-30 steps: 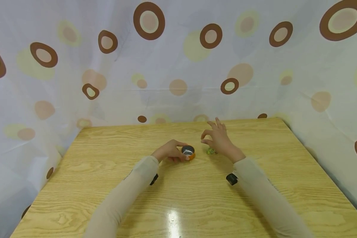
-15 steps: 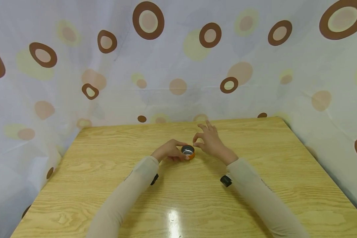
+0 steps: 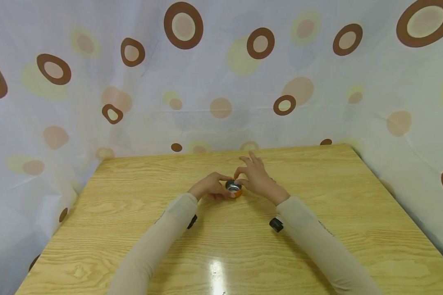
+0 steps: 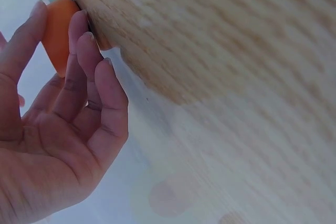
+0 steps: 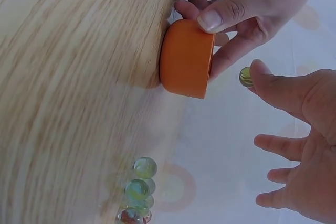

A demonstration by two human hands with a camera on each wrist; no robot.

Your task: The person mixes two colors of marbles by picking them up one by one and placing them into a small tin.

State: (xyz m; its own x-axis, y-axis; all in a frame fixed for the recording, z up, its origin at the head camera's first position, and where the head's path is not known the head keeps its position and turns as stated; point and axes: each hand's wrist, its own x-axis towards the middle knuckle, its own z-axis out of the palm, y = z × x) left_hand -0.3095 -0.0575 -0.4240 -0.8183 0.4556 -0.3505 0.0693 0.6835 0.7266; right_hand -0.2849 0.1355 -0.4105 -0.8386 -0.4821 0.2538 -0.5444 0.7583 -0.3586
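A small orange bowl (image 5: pixel 186 59) with a shiny metal inside stands upright on the wooden table. My left hand (image 4: pixel 63 124) holds it from the left, thumb and fingers around its wall. Over the bowl's mouth is my right hand (image 3: pixel 257 177). Between its thumb and forefinger it pinches a greenish-yellow glass marble (image 5: pixel 245 77), seen in the right wrist view close above the rim. The other fingers of that hand are spread out. Several clear and coloured marbles (image 5: pixel 140 188) lie on the table to the right of the bowl, mostly hidden behind the right hand in the head view.
The wooden table (image 3: pixel 192 254) reaches back to a pale curtain (image 3: pixel 221 73) printed with brown and yellow circles, which also hangs along both sides. Dark wrist devices (image 3: pixel 276 224) sit under the sleeves, low over the tabletop.
My right hand has moved left from above the loose marbles to over the bowl, its thumb and forefinger still together. The left hand and the bowl have stayed in place.
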